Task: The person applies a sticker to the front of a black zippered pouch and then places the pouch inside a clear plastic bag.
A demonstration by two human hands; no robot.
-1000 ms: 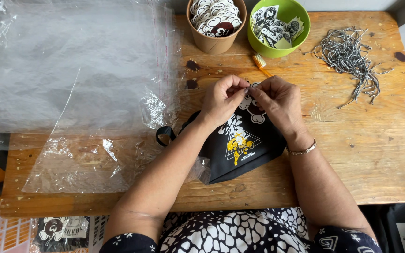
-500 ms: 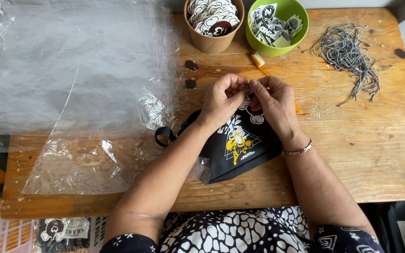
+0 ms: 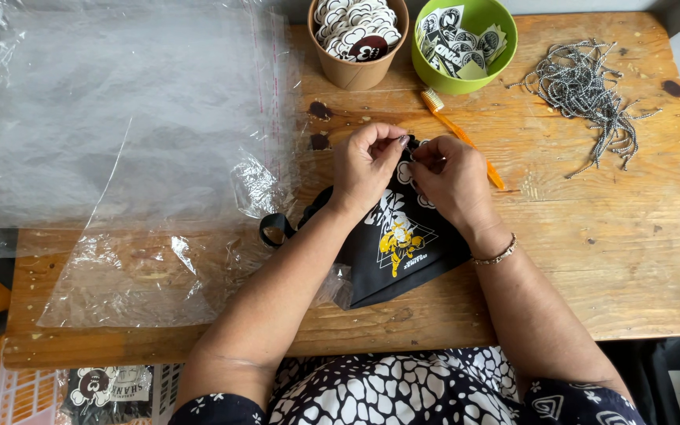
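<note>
Two hands meet over the top edge of a black fabric mask (image 3: 399, 244) with a yellow figure printed on it, lying flat on the wooden counter (image 3: 592, 260) just in front of the person. The left hand (image 3: 365, 167) and right hand (image 3: 452, 179) come together, fingertips almost touching, pinched on something small at the mask's upper edge; it is too small and too covered by the fingers to tell what. Both grips are closed tight, thumb against forefinger, with the other fingers curled in. The mask seems laid flat so that its edge stays steady under the pinch, and its black ear strap (image 3: 277, 228) loops out to the left of the left hand.

Beyond the grips, at the far side of the counter, stand a brown paper cup (image 3: 358, 71) full of round black-and-white stickers and a green bowl (image 3: 466, 79) holding printed paper tags, both within easy reach, which would suit picking from them. An orange toothbrush (image 3: 462, 135) lies just past the right hand. Further right of that hand lies a heap of black-and-white cords (image 3: 584, 90). Left of the left hand, clear plastic bags (image 3: 120, 134) spread wide across the counter, one crumpled close to the mask.
</note>
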